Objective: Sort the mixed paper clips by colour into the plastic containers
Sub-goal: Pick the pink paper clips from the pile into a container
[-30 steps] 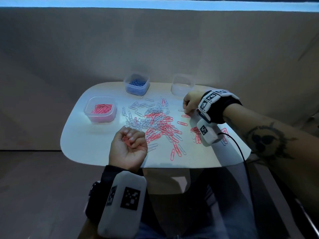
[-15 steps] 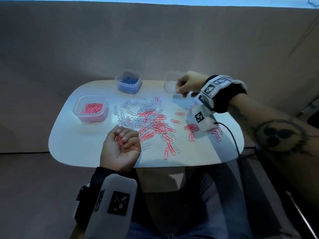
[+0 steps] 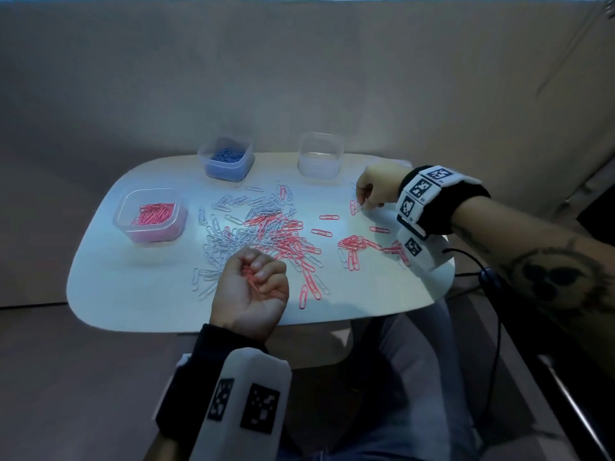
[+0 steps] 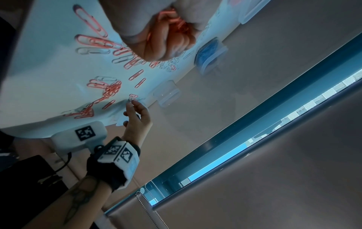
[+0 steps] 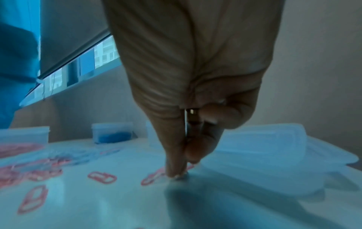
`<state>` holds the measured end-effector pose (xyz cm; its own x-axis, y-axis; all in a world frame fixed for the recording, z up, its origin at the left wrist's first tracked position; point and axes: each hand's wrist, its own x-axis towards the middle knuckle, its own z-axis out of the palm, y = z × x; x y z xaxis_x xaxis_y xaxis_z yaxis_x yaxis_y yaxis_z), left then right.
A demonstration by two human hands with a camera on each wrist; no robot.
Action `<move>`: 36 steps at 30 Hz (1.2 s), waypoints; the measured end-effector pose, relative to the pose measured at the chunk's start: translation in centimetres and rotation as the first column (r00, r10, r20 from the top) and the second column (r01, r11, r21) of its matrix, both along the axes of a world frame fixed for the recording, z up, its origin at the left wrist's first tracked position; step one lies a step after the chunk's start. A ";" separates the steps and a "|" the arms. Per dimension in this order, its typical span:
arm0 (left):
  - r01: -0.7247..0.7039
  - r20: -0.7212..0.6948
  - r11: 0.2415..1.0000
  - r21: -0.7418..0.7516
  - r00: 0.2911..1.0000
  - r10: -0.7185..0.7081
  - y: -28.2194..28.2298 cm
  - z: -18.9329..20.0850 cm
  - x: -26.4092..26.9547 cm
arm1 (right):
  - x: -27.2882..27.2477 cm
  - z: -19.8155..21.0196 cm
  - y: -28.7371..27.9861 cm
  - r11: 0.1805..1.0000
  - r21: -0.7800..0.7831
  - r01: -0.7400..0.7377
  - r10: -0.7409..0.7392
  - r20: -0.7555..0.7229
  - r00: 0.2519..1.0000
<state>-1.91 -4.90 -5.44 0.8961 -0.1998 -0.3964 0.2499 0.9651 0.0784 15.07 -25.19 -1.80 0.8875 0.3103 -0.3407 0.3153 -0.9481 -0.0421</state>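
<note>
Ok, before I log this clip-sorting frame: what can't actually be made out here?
- Clip count in the left hand: curled fingers cover the pink clips in head and left wrist views.
- Whether the right hand has lifted a clip: right wrist view is blurred at the fingertips.
- Contents of the clear container: too faint in the head view.

Clips [image 3: 266,234] mid-table [image 3: 133,294], three containers [image 3: 321,154] behind and left.

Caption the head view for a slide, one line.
Left hand holds pink clips while right hand picks at a clip on the table.
</note>
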 end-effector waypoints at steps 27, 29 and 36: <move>-0.057 -0.049 0.998 0.016 0.997 0.058 0.4 1.7 1.9 | -5.0 1.8 1.8 0.989 0.123 -0.083 0.106 -0.192 0.976; -0.032 -0.033 0.999 0.020 0.999 0.033 0.0 1.7 1.7 | -6.6 0.4 0.5 0.987 0.075 -0.142 0.156 -0.236 0.959; -0.008 -0.056 0.999 0.048 0.998 0.011 -0.7 1.8 1.3 | -8.1 -2.9 -1.0 0.972 0.198 -0.128 0.152 -0.114 0.982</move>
